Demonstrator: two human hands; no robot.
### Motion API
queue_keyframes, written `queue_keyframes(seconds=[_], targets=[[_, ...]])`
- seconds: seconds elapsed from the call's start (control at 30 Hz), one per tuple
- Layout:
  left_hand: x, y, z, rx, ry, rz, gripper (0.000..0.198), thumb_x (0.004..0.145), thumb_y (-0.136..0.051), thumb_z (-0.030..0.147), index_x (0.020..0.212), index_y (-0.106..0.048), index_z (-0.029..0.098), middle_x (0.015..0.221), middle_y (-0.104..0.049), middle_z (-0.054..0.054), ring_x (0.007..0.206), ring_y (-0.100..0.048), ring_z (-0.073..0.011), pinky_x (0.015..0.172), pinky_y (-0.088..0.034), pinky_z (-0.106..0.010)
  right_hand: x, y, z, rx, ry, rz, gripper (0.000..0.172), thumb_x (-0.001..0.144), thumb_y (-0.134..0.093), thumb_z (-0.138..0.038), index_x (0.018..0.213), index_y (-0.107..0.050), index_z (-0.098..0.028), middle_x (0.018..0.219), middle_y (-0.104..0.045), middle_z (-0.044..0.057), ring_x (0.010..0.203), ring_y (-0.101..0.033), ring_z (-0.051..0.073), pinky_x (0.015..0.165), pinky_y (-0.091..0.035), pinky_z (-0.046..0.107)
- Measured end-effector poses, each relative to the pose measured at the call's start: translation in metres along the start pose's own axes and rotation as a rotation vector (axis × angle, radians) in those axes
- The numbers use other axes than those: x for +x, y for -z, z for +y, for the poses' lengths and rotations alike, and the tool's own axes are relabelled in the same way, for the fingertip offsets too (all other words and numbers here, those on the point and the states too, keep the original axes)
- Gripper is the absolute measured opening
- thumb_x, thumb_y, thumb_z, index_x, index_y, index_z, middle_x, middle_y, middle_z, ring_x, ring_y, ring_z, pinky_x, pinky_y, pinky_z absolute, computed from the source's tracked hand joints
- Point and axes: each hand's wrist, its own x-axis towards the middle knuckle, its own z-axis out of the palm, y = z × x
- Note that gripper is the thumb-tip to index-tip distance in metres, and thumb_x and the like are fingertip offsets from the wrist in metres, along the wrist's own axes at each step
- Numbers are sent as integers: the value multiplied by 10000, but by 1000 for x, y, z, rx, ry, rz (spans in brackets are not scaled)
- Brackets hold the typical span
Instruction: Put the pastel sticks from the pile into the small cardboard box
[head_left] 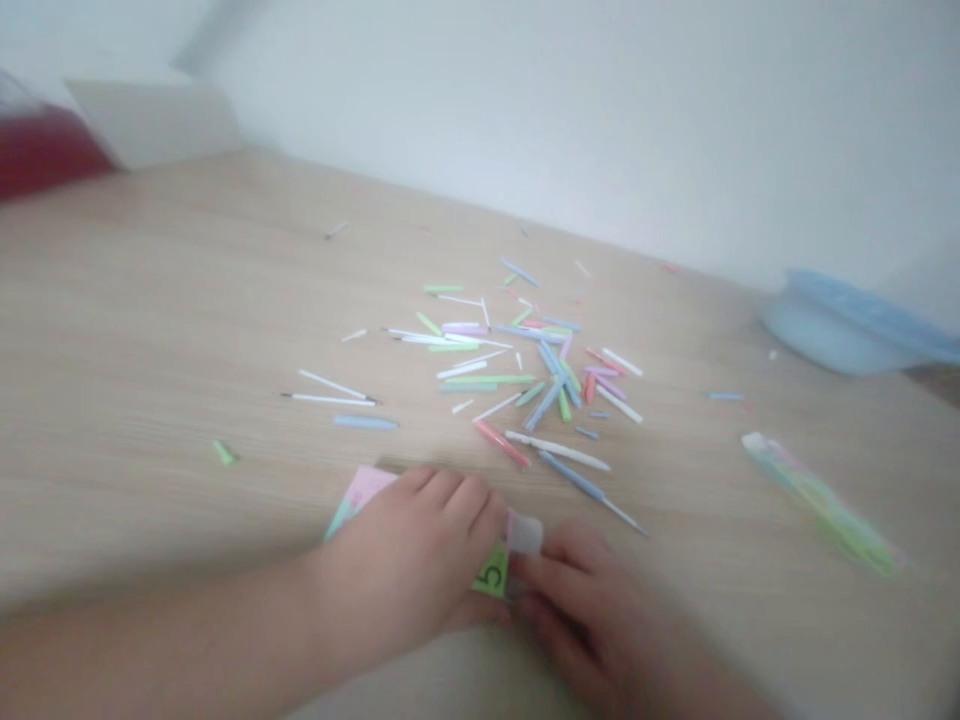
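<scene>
My left hand (409,555) lies near the table's front edge with its fingers curled over a flat pastel package (358,497), pink and green with a printed mark at its right end. My right hand (592,610) sits just to the right, fingers closed on the same package's right end beside a small translucent tab (526,534). Beyond both hands, several pastel pen barrels, caps and thin white refills (525,370) are scattered over the wooden table (187,330). The picture is blurred.
A clear packet of pastel pens (821,502) lies at the right. A pale blue bowl-like container (847,325) stands at the far right by the wall. A red object (37,150) and a white box (154,120) sit at the far left.
</scene>
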Motion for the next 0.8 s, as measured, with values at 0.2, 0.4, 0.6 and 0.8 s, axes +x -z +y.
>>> queue_keyframes(seconds=[0.2, 0.4, 0.6, 0.8], targets=[[2, 4, -3, -38, 33, 47, 568, 847, -745, 677, 1143, -642, 203, 1039, -680, -75, 977, -684, -353, 810, -582, -549, -9, -2, 9, 26, -44, 157, 400, 1015, -579, -227, 1405, -537, -307, 1178, -676, 79, 999, -693, 227, 865, -607, 358], [1, 0, -2, -19, 38, 56, 589, 831, -743, 704, 1099, -643, 188, 1007, -679, -80, 944, -680, -340, 803, -582, -522, -5, -12, 21, 44, -29, 221, 197, 1024, -558, -211, 1174, -663, -285, 1065, -707, 61, 931, -716, 214, 781, -609, 327], [1, -4, 1, 1, 17, 58, 602, 824, -749, 704, 1105, -641, 183, 1015, -682, -80, 936, -673, -342, 788, -584, -527, 0, -16, 20, 57, -56, 202, 163, 1007, -550, -191, 958, -695, -248, 903, -701, 39, 826, -694, 201, 735, -576, 318], [-1, -6, 4, 14, -35, 69, 611, 827, -715, 745, 1067, -637, 188, 971, -675, -64, 886, -669, -318, 748, -569, -492, 1, -18, 19, 4, -57, 118, 146, 969, -576, -183, 920, -703, -238, 878, -697, 35, 790, -674, 196, 681, -529, 297]])
